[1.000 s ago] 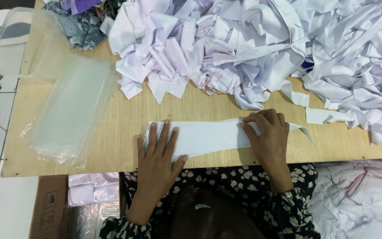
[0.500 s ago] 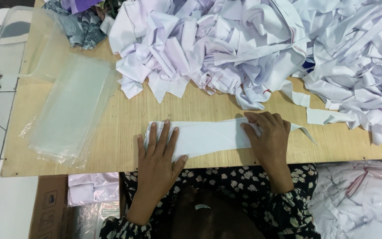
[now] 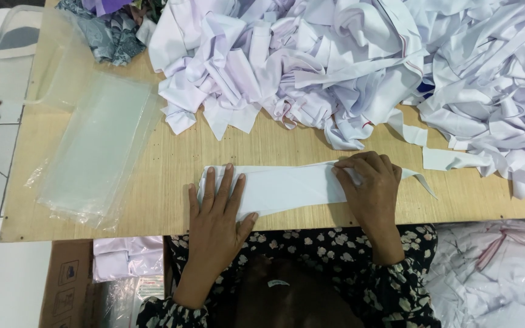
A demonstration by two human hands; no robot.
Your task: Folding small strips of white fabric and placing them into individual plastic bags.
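At the near edge of the wooden table [image 3: 153,161], in the head view, a folded white fabric strip [image 3: 293,185] lies flat, running left to right and parallel to the edge. The left hand [image 3: 219,209] rests palm down on the strip's left end, fingers spread and extended, pressing rather than grasping. The right hand [image 3: 372,185] covers the strip's right end with fingers curled over the upper folded edge; whether the fingertips pinch the layers cannot be determined. A narrow pointed tail of the strip projects to the right beyond the right hand. The strip appears light, thin and limp, so it is judged to offer no stiffness of its own and to slide readily on the smooth wood; it is best controlled with flat pressure at both ends or a pinch along the folded edge. On the far side lies a large heap of white and pale lilac garments [image 3: 360,67], just beyond the strip. To the left lies a stack of clear plastic bags [image 3: 95,155], well apart from the hands.
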